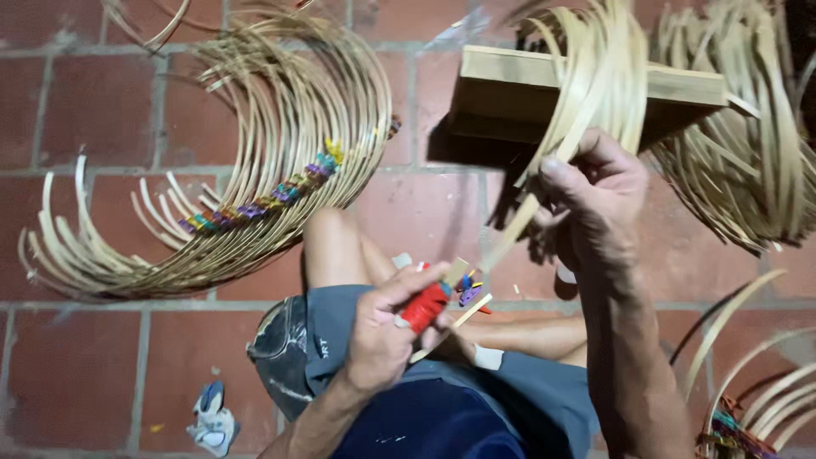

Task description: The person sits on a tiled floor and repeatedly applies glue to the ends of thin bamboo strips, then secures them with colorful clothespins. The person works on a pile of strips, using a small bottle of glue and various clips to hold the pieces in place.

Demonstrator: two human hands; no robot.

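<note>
My left hand (387, 327) grips a tool with a red handle (425, 308), its end against a thin bamboo strip (510, 242). My right hand (595, 200) pinches that strip higher up, where it joins a bundle of curved bamboo strips (595, 76) draped over a low wooden stool (510, 89). I sit on the floor in grey shorts (340, 331), one bare knee (331, 238) raised between the hands and the floor. A small purple piece (469, 294) lies just right of the red handle.
On the red brick floor (93, 110) at the left lies a fan of curved bamboo strips (280, 153) bound with coloured ties (255, 206). More strip bundles sit at upper right (748, 144) and lower right (748, 399). A crumpled blue-white scrap (211, 416) lies at lower left.
</note>
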